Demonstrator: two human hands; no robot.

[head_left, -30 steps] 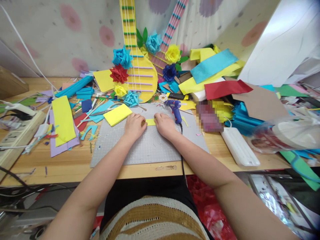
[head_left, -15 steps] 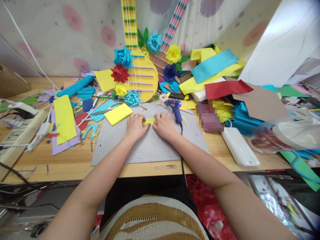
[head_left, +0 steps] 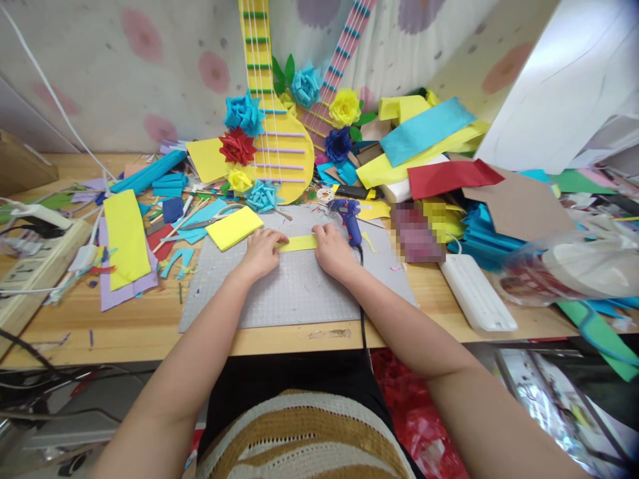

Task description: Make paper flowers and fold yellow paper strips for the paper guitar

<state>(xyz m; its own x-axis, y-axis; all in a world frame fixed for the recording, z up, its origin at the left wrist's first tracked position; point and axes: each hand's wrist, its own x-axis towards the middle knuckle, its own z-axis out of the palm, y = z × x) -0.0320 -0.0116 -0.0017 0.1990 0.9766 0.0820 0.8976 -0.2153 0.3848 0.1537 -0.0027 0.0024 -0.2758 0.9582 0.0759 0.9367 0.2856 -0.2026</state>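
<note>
A narrow yellow paper strip [head_left: 300, 243] lies across the grey cutting mat [head_left: 294, 299]. My left hand [head_left: 263, 254] is closed on its left end, with the fingers curled over it. At the opposite end my right hand [head_left: 333, 250] also has bent fingers gripping the strip, and both tips of it are hidden. A folded yellow paper pad [head_left: 234, 228] sits just beyond my left hand. Close behind my right hand lies a blue glue gun [head_left: 348, 216], its black cord running down past my wrist.
A yellow paper guitar [head_left: 287, 153] with paper flowers leans at the back. Scissors [head_left: 214, 218] and blue scraps lie to the left. Coloured paper [head_left: 455, 178] is heaped at the right, near a white power strip [head_left: 476, 293]. Another power strip [head_left: 42, 279] stands far left.
My hands have moved apart, the left one shifting leftward and the right one slightly rightward. A longer stretch of the yellow strip shows between them.
</note>
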